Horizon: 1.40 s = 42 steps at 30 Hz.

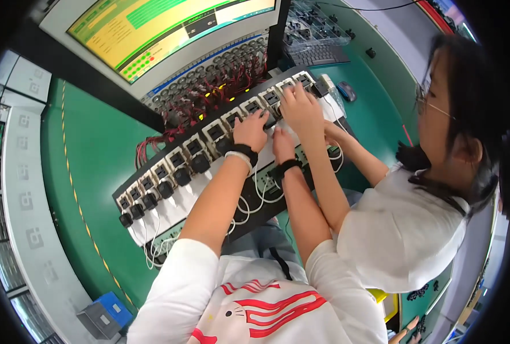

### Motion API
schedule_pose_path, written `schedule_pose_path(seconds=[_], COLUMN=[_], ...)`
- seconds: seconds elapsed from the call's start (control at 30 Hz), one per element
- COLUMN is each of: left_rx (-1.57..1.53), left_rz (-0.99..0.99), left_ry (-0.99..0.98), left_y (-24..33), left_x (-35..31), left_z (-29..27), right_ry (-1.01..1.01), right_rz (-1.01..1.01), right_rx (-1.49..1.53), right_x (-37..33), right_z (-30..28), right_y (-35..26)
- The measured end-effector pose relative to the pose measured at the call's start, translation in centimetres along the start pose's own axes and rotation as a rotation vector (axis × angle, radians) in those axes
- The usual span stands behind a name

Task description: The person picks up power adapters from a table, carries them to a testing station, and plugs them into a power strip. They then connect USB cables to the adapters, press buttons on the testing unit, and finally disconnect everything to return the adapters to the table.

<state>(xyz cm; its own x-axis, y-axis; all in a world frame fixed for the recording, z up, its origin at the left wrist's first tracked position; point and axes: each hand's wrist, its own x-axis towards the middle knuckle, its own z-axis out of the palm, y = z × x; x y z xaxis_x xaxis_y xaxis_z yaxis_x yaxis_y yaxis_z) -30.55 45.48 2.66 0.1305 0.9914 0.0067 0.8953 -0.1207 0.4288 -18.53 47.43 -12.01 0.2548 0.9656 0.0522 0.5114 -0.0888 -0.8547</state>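
Observation:
A long row of sockets (pixel 193 145) runs on a slanted black-and-white test rack before me, with black power adapters (pixel 181 175) plugged into several of them. My left hand (pixel 251 135) reaches to the middle-right of the row, fingers curled against a black adapter (pixel 270 121) there. Just right of it and lower, my right hand (pixel 283 145) is closed close under that same adapter; what its fingers hold is hidden. A co-worker's hand (pixel 302 109) works at the sockets right beside mine, and that person's other hand is lower, partly hidden behind the forearm. White cables (pixel 248 211) hang below the row.
A lit monitor (pixel 174 28) stands behind the rack, above bundled red and black wires (pixel 209 94). Right of it are a keyboard (pixel 318 55), a mouse (pixel 346 91) and a clear tray of black parts (pixel 318 28). The co-worker (pixel 404 235) stands close at my right. Bins (pixel 107 315) sit on the floor lower left.

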Motion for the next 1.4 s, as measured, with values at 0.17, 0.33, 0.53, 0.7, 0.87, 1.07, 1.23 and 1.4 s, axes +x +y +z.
schedule_pose_path(seconds=[0.17,0.33,0.53,0.7,0.87,1.07,1.23,1.4], left_rx=[0.217,-0.019,-0.183,-0.196,-0.277,-0.435,-0.595,-0.182], left_rz=[-0.192,-0.062,-0.116,-0.215,-0.22,-0.094,0.162,0.16], left_ry=[-0.093,0.345,0.258,0.225,0.25,0.06,-0.168,-0.271], left_y=[-0.7,-0.5,-5.9,-11.0,-15.3,-14.7,-14.2,-11.9], left_x=[-1.1,-11.2,-29.0,-33.8,-35.9,-33.3,-30.9,-30.6], left_z=[-0.9,-2.5,-8.7,-13.4,-15.7,-18.7,-17.4,-17.6], right_ry=[-0.128,-0.035,-0.638,-0.692,-0.631,-1.008,-1.112,-1.317], right_rz=[0.233,-0.046,-0.387,-0.265,-0.235,-0.411,-0.42,-0.411], right_rx=[0.116,0.09,0.072,-0.431,-0.371,-0.084,-0.002,-0.228], right_x=[-0.1,-4.7,-17.4,-21.7,-21.4,-25.1,-27.5,-27.2], right_z=[2.9,-1.6,-1.7,7.0,8.9,0.2,-4.3,-5.3], right_y=[-2.1,-9.0,-20.4,-22.4,-21.6,-27.1,-27.4,-25.9])
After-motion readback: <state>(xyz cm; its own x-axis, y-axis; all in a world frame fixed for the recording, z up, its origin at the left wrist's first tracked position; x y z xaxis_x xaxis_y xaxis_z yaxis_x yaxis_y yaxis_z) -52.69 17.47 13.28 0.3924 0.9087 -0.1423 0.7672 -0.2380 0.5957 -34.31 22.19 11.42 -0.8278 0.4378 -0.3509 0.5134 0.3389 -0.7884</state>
